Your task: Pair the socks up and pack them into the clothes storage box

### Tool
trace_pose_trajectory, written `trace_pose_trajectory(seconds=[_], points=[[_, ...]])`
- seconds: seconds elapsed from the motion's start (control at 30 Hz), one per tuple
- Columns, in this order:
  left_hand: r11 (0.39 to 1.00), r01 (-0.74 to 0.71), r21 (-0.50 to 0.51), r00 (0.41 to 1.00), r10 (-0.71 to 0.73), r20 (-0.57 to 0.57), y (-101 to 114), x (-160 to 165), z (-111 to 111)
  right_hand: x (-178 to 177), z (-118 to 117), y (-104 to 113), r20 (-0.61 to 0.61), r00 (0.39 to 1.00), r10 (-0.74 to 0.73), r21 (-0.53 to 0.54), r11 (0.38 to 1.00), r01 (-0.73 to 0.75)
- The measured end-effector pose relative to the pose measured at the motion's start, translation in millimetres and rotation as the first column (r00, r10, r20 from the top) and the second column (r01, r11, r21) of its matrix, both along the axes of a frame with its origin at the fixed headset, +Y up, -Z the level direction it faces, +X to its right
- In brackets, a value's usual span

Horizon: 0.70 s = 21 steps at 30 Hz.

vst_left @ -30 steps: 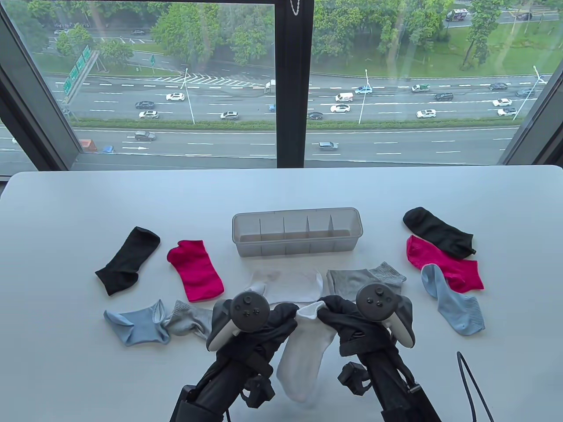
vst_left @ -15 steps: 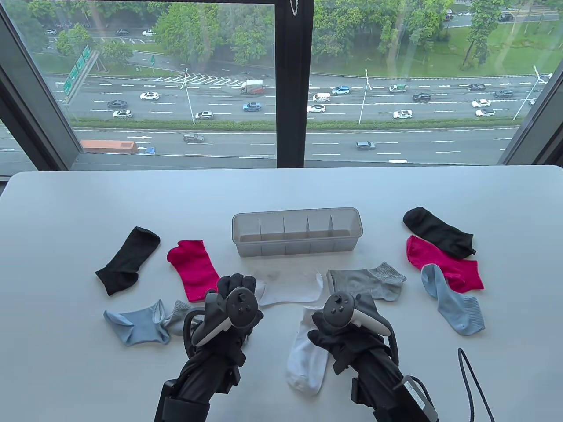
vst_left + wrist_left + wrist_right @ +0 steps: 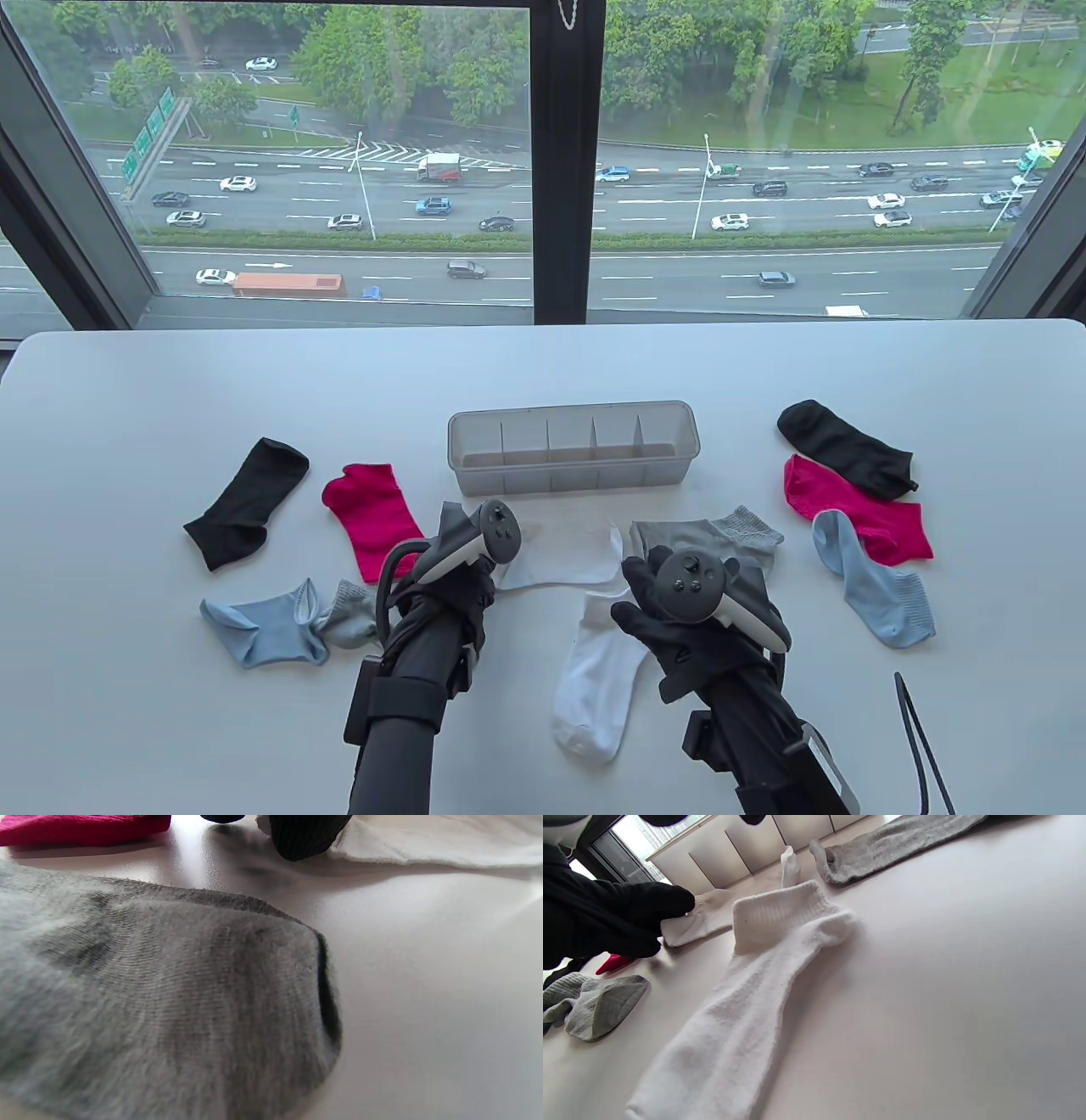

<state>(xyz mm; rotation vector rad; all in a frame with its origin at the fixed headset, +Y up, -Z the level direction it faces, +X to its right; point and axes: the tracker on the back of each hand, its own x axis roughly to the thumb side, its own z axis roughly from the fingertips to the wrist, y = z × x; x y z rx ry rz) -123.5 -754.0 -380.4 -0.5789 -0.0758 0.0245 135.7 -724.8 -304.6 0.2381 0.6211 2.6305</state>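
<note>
Table view
- Clothes storage box (image 3: pixel 573 447): clear plastic, five compartments in a row, standing at mid-table; nothing visible inside. No label or writing legible on it.
- White sock, far (image 3: pixel 564 553): flat, just in front of the box.
- White sock, near (image 3: pixel 594 679): lying lengthwise, cuff toward the box, between the two forearms.
- Left hand (image 3: pixel 458 577): gloved, tracker on its back, at the left end of the far white sock.
- Right hand (image 3: pixel 670 620): gloved, over the near end of a grey sock (image 3: pixel 704 535); its fingers appear loosely spread, though the tracker hides much of them.
- Left group: black sock (image 3: pixel 246 503), pink sock (image 3: pixel 377 519), light blue sock (image 3: pixel 267 628), small grey sock (image 3: pixel 348 620) touching the blue one.
- Right group: black sock at right (image 3: pixel 844 446) overlapping pink sock at right (image 3: pixel 857 508), which is overlapped by light blue sock at right (image 3: pixel 874 587).
- Dark cable (image 3: pixel 920 747) at the table's near right edge.
- Green road signs beyond the window; their text is too small to read.

Left wrist view
- Grey sock toe fills the frame; one dark fingertip (image 3: pixel 305 836) presses on the white sock's edge; pink fabric at top left.

Right wrist view
- The left hand's curled fingers pinch the end of the far white sock; the near white sock lies free, ribbed cuff up. No brand marks visible.
</note>
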Motion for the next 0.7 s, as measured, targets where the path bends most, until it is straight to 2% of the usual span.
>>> trace_pose_trajectory(seconds=[0.13,0.3,0.4,0.5,0.6,0.67,0.7], points=[[0.997,0.003,0.080,0.999,0.001,-0.051,-2.3,2.9,-6.7,5.1,-2.3,-0.3,0.028,1.000,-0.005,0.009,1.000,0.005],[0.994,-0.050,0.093,0.992,0.060,-0.111,0.8,3.9,-18.1,5.8,-1.0,-1.7,0.029,1.000,0.000,0.021,1.000,-0.001],[0.990,-0.072,0.121,0.989,0.086,-0.118,3.6,3.9,-17.3,3.9,-1.3,-0.5,0.028,1.000,0.001,0.032,0.999,-0.002],[0.968,-0.132,0.212,0.982,0.158,-0.108,15.8,0.7,-11.2,2.1,-1.6,-0.3,0.036,0.999,-0.025,0.046,0.999,0.024],[0.908,-0.292,0.300,0.943,0.327,-0.070,38.9,-0.3,-1.4,0.2,-1.3,1.8,0.036,0.998,-0.059,0.076,0.996,0.056],[0.874,-0.386,0.297,0.913,0.409,-0.017,54.6,3.4,5.9,-1.5,-0.5,6.9,0.029,0.996,-0.090,0.132,0.988,0.085],[0.870,-0.429,0.244,0.900,0.435,0.029,62.4,8.0,9.8,-2.4,-0.1,11.2,0.016,0.994,-0.106,0.152,0.983,0.102]])
